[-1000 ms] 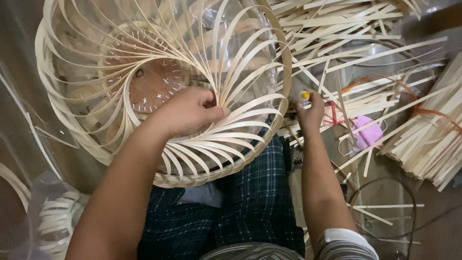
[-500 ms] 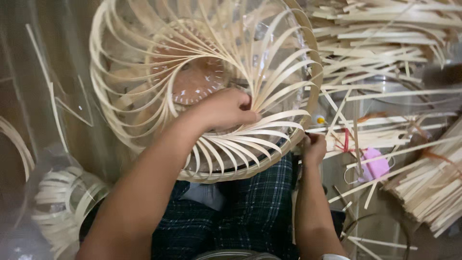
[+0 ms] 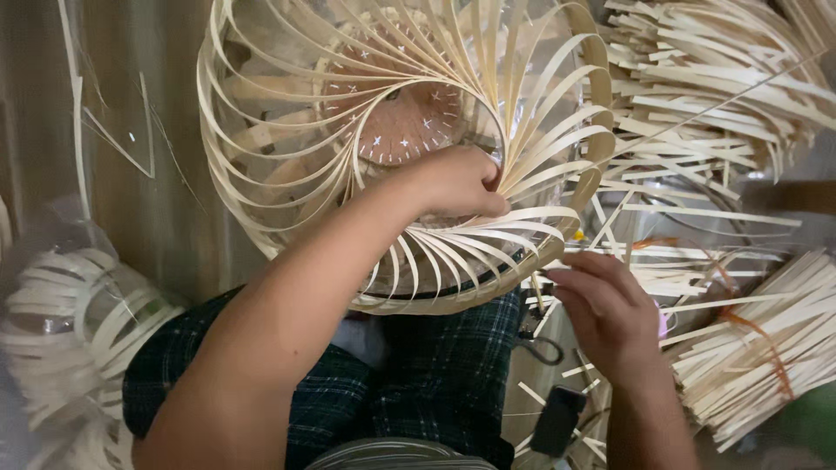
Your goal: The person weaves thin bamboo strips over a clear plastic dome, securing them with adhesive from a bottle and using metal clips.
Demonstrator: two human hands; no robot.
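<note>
Bamboo work fills my view. At far left a finished woven shade (image 3: 74, 318) lies on the floor, pale strips curving over something clear. My left hand (image 3: 457, 183) reaches across the bamboo strip frame (image 3: 261, 187) resting on my lap and against the floor, its fingers (image 3: 488, 202) pressed together and pinching a strip where the ribs fan out from the centre. I judge the frame light and springy: each rib is thin, stiff along its length yet easy to crack if bent sharply, so the doubled rim at the lower edge looks the safest hold, not a single rib. Inside it sits a reddish round disc (image 3: 405, 117) marked with small white crosses. My right hand (image 3: 610, 313) hovers over loose strips (image 3: 688, 209), fingers half-curled and apart, holding nothing that I can see. At right a tied bundle of strips (image 3: 766, 348) lies banded in orange. A small black object (image 3: 557, 420) lies near my knee; no labels are legible.
</note>
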